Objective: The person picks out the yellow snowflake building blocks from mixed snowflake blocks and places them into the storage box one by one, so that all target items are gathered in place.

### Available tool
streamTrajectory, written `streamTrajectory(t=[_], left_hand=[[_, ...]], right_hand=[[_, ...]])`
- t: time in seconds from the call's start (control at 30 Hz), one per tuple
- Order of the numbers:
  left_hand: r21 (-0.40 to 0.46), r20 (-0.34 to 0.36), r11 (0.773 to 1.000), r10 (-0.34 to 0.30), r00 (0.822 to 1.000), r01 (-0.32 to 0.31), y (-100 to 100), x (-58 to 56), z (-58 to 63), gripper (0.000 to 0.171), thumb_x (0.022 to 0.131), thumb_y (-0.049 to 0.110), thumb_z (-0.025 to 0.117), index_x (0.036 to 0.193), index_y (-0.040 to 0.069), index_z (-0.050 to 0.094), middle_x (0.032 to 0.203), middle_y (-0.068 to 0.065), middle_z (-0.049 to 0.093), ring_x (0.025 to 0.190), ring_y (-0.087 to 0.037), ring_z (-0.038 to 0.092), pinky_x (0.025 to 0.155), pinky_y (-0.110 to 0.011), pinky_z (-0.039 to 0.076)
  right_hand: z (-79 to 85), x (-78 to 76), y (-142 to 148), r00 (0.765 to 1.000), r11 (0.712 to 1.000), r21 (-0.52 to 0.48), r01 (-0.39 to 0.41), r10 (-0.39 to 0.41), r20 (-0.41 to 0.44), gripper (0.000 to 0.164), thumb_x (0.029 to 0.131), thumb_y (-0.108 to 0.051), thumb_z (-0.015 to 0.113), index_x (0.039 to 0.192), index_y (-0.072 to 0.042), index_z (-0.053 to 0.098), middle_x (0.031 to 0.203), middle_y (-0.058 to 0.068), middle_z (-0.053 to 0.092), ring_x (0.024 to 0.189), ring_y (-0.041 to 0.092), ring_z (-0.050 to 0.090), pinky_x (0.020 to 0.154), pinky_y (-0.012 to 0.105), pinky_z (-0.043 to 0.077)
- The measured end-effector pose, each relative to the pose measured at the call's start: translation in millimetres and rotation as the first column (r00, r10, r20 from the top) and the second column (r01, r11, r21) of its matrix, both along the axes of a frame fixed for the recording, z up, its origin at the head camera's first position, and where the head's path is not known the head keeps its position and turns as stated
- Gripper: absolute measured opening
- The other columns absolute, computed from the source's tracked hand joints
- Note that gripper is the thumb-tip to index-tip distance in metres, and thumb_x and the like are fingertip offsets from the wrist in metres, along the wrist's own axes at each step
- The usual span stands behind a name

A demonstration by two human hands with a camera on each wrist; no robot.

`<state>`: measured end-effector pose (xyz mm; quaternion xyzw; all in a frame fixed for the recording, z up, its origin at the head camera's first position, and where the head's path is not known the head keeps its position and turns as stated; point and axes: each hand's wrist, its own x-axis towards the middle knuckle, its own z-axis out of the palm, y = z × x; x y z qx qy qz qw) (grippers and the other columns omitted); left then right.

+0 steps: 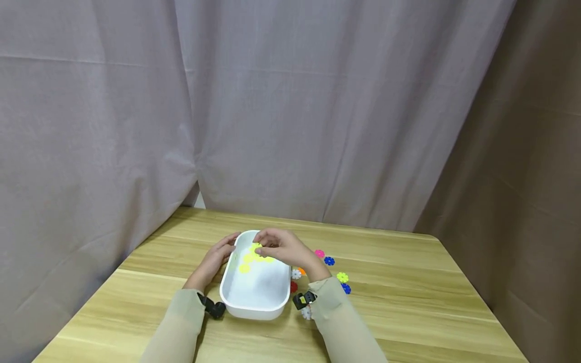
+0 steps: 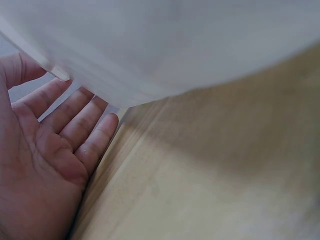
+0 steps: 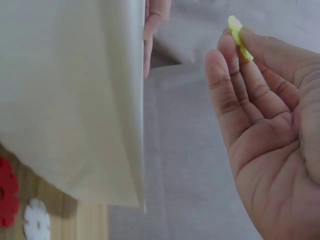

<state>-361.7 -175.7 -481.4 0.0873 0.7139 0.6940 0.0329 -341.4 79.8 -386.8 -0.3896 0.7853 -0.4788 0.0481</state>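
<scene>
My right hand is over the far part of a white tray. Between thumb and fingertips it pinches a yellow flower-shaped plastic disc, seen nearly edge-on in the right wrist view. Under that hand, several more yellow flower discs lie inside the tray. My left hand rests along the tray's left side, its fingertips right at the rim. In the left wrist view the fingers are extended, palm showing, beside the tray's outer wall.
Right of the tray, loose flower discs lie on the wooden table: pink, blue, yellow-green, red, white and orange. Grey curtains hang behind the table.
</scene>
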Motion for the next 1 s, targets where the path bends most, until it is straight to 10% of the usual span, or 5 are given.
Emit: streamTrajectory(t=[0.53, 1.0], left_hand=[[-0.002, -0.03, 1.0, -0.022, 0.999, 0.022, -0.6, -2.1, -1.2, 0.051, 0.102, 0.021, 0.047, 0.152, 0.017, 0.045, 0.155, -0.01, 0.043, 0.139, -0.028, 0.043, 0.111, -0.04, 0.037], [-0.012, -0.038, 0.999, -0.035, 0.999, 0.035, -1.2, -2.4, 0.5, 0.052, 0.102, 0.02, 0.045, 0.154, 0.014, 0.042, 0.156, -0.011, 0.042, 0.139, -0.031, 0.043, 0.113, -0.043, 0.035]], right_hand=[[-38.5, -14.9, -22.4, 0.998, 0.982, 0.18, 0.05, -0.058, 0.039, 0.017, 0.092, -0.011, 0.073, 0.107, -0.006, 0.069, 0.083, 0.003, 0.073, 0.071, 0.016, 0.068, 0.066, 0.03, 0.058], [-42.8, -12.7, -30.8, 0.963, 0.855, 0.462, 0.236, -0.141, -0.231, 0.018, 0.089, -0.004, 0.071, 0.106, -0.008, 0.075, 0.089, 0.004, 0.074, 0.082, 0.011, 0.065, 0.071, 0.023, 0.052]])
